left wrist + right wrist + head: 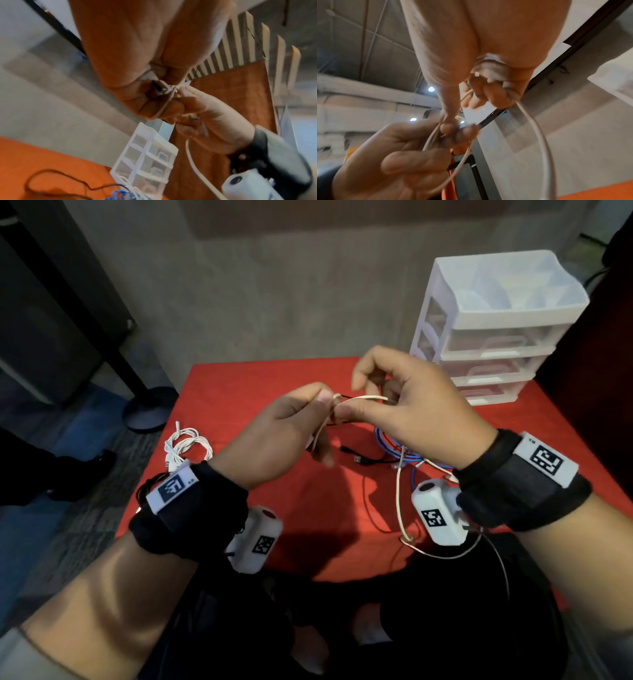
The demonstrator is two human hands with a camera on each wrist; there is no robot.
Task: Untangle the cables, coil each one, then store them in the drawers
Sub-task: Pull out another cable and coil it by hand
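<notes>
Both hands are raised above the red table (260,378) and hold one cream cable (364,397) between them. My left hand (322,405) pinches it with thumb and forefinger, and a turn of the cream cable (163,106) lies round its curled fingers. My right hand (356,405) pinches the same cable just to the right. The free length (398,494) hangs down to a loop at the table's near edge. A thin black cable (363,460) runs up into the pinch. A blue cable (390,440) lies under the right hand.
A coiled white cable (186,445) lies at the table's left edge. A white plastic drawer unit (496,337) with its drawers closed stands at the back right. Past the table's left edge stands a black pole base (150,412) on the floor.
</notes>
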